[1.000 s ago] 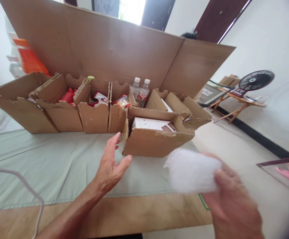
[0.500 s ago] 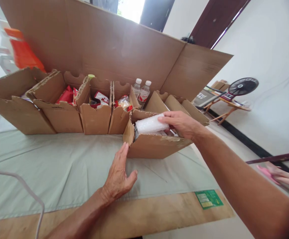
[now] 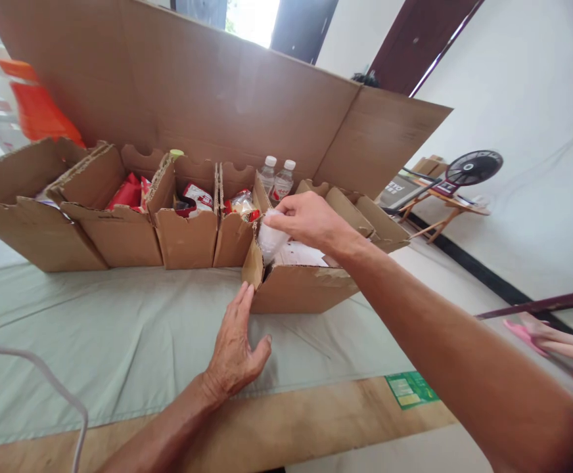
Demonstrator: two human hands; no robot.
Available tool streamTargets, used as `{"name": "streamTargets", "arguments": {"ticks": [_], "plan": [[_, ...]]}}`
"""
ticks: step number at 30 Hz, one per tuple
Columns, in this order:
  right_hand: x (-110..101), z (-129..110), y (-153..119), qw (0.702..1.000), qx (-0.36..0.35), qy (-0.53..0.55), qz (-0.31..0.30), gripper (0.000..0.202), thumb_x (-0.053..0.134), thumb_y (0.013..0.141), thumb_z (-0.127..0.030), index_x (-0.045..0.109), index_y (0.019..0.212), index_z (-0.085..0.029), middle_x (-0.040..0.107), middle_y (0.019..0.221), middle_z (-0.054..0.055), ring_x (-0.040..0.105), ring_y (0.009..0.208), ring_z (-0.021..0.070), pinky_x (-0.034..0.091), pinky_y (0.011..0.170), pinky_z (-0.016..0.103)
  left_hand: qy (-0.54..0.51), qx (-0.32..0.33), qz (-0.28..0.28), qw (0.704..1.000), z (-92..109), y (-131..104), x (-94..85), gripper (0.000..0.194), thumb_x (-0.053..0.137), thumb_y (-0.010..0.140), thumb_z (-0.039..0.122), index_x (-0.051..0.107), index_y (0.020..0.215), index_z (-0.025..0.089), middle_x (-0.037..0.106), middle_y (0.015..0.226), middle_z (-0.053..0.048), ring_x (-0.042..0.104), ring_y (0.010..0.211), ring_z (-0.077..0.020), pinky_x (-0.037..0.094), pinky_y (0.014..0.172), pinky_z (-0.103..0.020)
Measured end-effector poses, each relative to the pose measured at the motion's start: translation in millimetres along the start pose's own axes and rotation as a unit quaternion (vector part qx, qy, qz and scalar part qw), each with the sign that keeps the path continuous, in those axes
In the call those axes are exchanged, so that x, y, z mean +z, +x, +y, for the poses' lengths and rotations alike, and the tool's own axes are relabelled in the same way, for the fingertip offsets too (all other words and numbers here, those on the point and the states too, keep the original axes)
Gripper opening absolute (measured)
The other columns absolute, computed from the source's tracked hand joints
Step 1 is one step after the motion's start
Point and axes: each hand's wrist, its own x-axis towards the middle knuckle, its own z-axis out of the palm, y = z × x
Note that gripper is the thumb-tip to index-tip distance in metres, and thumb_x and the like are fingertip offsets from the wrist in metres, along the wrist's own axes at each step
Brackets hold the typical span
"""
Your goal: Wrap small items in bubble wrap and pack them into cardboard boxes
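Observation:
My right hand point(image 3: 306, 222) grips the upper end of a white bubble-wrap roll point(image 3: 271, 242), which stands tilted in the left end of the front cardboard box point(image 3: 306, 289). White papers point(image 3: 299, 253) lie in that box beside the roll. My left hand point(image 3: 237, 345) has its fingers apart, the fingertips touching the box's lower left corner and the palm over the green cloth point(image 3: 168, 328). Whatever lies under the roll is hidden by the box wall.
Open cardboard boxes point(image 3: 190, 240) with packets line up to the left. Two bottles point(image 3: 282, 180) stand behind the front box, before a tall cardboard panel point(image 3: 247, 98). A cable point(image 3: 45, 361) crosses the cloth at left; a green packet point(image 3: 409, 389) lies at the front edge.
My right hand has moved left with the bubble-wrap roll, which has gone from lying flat to tilted upright at the box's left end. My left hand stays at the corner.

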Motion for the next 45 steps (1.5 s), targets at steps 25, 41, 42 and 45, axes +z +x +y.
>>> {"name": "streamTargets", "arguments": {"ticks": [25, 41, 42, 45], "plan": [[9.3, 2.2, -16.3, 0.993, 0.003, -0.062, -0.097, 0.014, 0.067, 0.085, -0.03, 0.07, 0.081, -0.018, 0.068, 0.069, 0.0, 0.058, 0.064, 0.0125, 0.034, 0.058, 0.024, -0.006, -0.016, 0.005, 1.0, 2.6, 3.0, -3.8, 0.082, 0.058, 0.083, 0.018, 0.028, 0.16, 0.022, 0.031, 0.167, -0.017, 0.031, 0.156, -0.0347, 0.034, 0.122, -0.058], [22.0, -17.0, -3.7, 0.958, -0.023, -0.256, -0.13, 0.034, 0.061, 0.088, -0.021, 0.072, 0.118, -0.013, 0.076, 0.119, 0.021, 0.072, 0.11, 0.0329, 0.053, 0.082, 0.035, 0.006, 0.017, 0.018, 1.0, -1.2, 4.1, -5.3, 0.084, 0.058, 0.084, 0.016, 0.026, 0.161, 0.026, 0.033, 0.167, -0.016, 0.035, 0.154, -0.034, 0.035, 0.122, -0.059], [22.6, -16.5, -3.3, 0.957, -0.024, -0.256, -0.131, 0.034, 0.06, 0.089, -0.021, 0.073, 0.119, -0.013, 0.076, 0.12, 0.021, 0.072, 0.11, 0.0331, 0.053, 0.083, 0.035, 0.007, 0.019, 0.019, 1.0, -1.3, 4.4, -5.2, 0.084, 0.058, 0.084, 0.016, 0.026, 0.161, 0.027, 0.034, 0.167, -0.016, 0.035, 0.154, -0.034, 0.035, 0.122, -0.059], [22.1, -12.0, -3.0, 0.958, -0.029, -0.25, -0.135, 0.033, 0.055, 0.093, -0.024, 0.074, 0.118, -0.014, 0.076, 0.12, 0.02, 0.073, 0.109, 0.0328, 0.053, 0.083, 0.036, 0.006, 0.026, 0.022, 0.999, -1.7, 4.9, -5.0, 0.086, 0.058, 0.083, 0.016, 0.026, 0.162, 0.028, 0.038, 0.166, -0.014, 0.037, 0.153, -0.0336, 0.036, 0.122, -0.058]]}}
